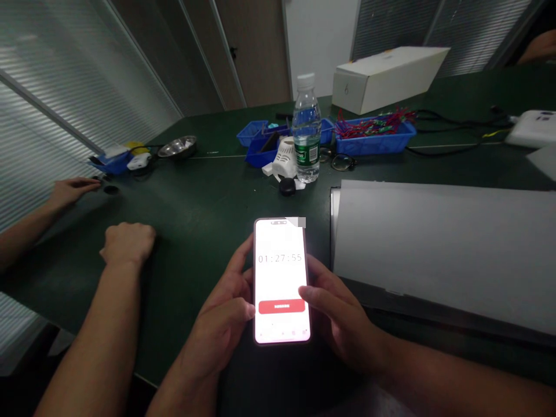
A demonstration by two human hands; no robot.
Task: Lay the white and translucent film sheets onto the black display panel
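A smartphone [281,278] is held upright between my two hands, its bright screen facing me. The screen reads 01:27:55 above a red button. My left hand [226,318] is closed around the phone's left edge, with the thumb at the side near the red button. Around the right edge wraps my right hand [336,313], its thumb over the screen just above the button's right end. Fingers behind the phone are hidden.
A co-worker's fist [129,242] and other hand [73,191] are at the left. A water bottle [307,127], blue trays [376,143], a white box [386,78], a metal bowl [177,147] and glasses [343,162] stand behind. A grey panel [443,249] lies right.
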